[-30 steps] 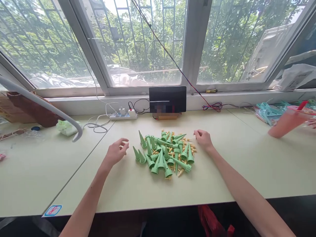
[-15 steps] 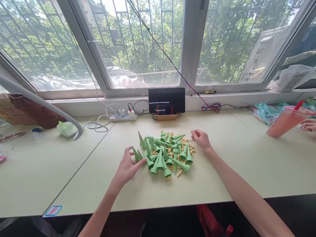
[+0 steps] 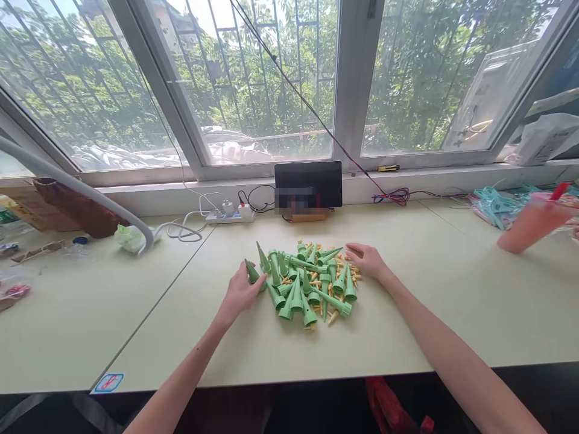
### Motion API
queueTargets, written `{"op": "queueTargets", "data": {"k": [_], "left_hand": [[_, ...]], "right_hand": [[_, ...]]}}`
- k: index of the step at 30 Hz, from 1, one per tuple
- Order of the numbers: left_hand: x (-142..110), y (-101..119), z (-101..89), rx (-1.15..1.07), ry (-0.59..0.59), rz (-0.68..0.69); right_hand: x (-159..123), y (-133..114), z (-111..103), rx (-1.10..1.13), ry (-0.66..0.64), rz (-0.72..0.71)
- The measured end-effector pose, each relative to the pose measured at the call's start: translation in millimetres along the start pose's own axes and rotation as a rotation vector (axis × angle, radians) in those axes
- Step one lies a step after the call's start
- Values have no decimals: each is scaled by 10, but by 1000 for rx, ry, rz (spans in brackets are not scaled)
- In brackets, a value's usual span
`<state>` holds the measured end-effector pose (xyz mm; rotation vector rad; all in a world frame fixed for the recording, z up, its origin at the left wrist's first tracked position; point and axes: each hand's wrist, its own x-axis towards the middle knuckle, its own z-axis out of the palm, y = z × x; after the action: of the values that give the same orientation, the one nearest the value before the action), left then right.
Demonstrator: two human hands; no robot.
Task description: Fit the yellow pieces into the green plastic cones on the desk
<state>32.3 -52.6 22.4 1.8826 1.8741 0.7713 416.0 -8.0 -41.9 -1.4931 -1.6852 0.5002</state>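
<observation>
A heap of green cone-shaped plastic spikes (image 3: 296, 295) lies on the table, mixed with small yellow plastic pieces (image 3: 333, 316). At the heap's left edge my left hand (image 3: 239, 292) has its fingers and thumb closed around a green plastic spike (image 3: 252, 272), whose tip points up; its base is hidden by the hand. My right hand (image 3: 368, 262) is at the upper right edge of the heap, beside yellow pieces. Its fingers reach left, slightly apart from the thumb, and nothing shows between them.
Behind the heap a dark-screened device (image 3: 308, 184) leans on a small stand. A white power strip (image 3: 230, 216) with cables is to its left. A grey curved arm (image 3: 90, 191) crosses from the left. At right stand a cup of pink drink (image 3: 534, 226) and blue-green plastic items (image 3: 491, 205).
My left hand has moved right to the heap and closed around a green spike. My right hand has moved slightly left, to the yellow pieces.
</observation>
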Motion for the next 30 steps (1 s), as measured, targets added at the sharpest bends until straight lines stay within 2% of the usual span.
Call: {"op": "queueTargets", "data": {"k": [7,9,14,17,19,20,23,24,27,30], "left_hand": [[322,-4,-30,52,90,-7],[349,6,-39,18,63,-22],[288,22,-100,-122,-49,-71],[190,34,-233,-216,-94,-96],[89,82,-358,-158,-51,-105],[31,128,-419,-110,37,-92],[-132,352,-512,-39,418,97],[-164,440,-498,-48,456,191],[-150,634,-311,-91,430,467],[-31,630,-29,-108,468,629]], "right_hand": [[-10,-57,-35,-23,-15,8],[-15,-77,-43,-27,-17,12],[-20,-102,-54,-30,-12,21],[-25,-108,-59,-27,-8,23],[-30,-108,-64,-24,-5,23],[-31,-106,-68,-24,-3,23],[-35,-94,-83,-26,8,20],[-36,-89,-89,-27,11,20],[-40,-78,-106,-25,20,18],[-49,-81,-120,-10,31,16]]}}
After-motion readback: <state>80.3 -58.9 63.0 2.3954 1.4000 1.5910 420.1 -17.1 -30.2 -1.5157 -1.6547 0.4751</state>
